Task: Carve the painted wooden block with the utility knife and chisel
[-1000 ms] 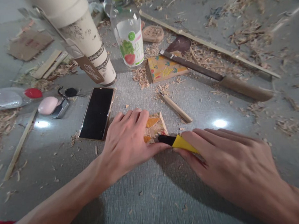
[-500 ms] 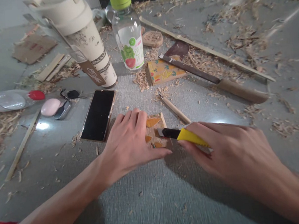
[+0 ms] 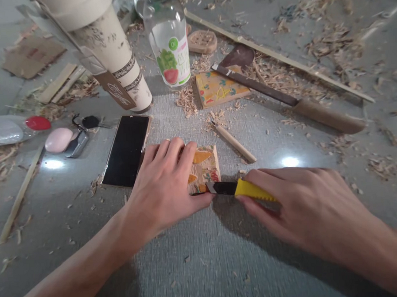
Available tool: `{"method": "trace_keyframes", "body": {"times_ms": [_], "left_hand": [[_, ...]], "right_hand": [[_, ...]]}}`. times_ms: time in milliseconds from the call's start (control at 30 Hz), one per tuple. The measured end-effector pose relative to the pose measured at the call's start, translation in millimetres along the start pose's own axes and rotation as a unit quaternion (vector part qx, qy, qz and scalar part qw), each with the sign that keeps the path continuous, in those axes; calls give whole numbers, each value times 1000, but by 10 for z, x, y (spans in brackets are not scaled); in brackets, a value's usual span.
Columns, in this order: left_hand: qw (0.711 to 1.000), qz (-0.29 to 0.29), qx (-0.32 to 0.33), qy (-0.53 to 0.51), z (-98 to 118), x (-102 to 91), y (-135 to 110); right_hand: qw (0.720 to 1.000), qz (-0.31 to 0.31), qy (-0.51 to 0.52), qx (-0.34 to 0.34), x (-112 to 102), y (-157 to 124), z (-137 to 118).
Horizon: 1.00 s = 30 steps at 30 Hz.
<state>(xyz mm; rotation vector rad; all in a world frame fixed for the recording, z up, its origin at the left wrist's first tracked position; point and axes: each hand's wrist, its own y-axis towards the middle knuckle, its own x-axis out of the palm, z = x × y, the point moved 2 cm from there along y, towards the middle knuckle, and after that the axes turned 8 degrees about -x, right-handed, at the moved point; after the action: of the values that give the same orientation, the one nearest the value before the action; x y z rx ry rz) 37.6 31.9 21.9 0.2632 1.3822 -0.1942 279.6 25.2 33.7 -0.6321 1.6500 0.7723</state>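
Observation:
A small wooden block (image 3: 204, 168) with orange shapes and coloured marks on its top lies on the grey table mat (image 3: 190, 251). My left hand (image 3: 167, 181) grips it from the left, fingers over the far side and thumb along the near edge; much of the block is hidden beneath that hand. In my right hand (image 3: 294, 205) is a yellow utility knife (image 3: 252, 191) with a black blade. Its tip meets the block's near right corner, close to my left thumb. Just beyond the block rests a pencil-like wooden stick (image 3: 234, 142) with a dark point.
Left of the block lies a phone (image 3: 127, 150). Behind stand a tall cream cup (image 3: 113, 55) and a clear bottle (image 3: 169, 48). A patterned wooden block (image 3: 222, 89) lies under a long-handled tool (image 3: 265, 89). Wood shavings (image 3: 277, 78) are scattered around.
The knife tip has moved from the middle of the block's top toward its near edge, by my left thumb. My left hand still holds the block. The camera view has shifted slightly.

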Motion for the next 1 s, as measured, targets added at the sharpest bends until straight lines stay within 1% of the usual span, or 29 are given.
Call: {"method": "trace_keyframes", "body": {"times_ms": [200, 533, 833, 1000], "left_hand": [[1000, -3, -10, -3, 12, 9, 2], [1000, -4, -5, -20, 3, 31, 6], [999, -7, -13, -44, -7, 66, 23], [999, 1, -4, -33, -27, 108, 27]], "right_hand": [[1000, -4, 7, 6, 17, -1, 6], [1000, -8, 23, 10, -8, 22, -27], [1000, 5, 12, 20, 15, -4, -70], [999, 29, 5, 31, 32, -27, -104]]}}
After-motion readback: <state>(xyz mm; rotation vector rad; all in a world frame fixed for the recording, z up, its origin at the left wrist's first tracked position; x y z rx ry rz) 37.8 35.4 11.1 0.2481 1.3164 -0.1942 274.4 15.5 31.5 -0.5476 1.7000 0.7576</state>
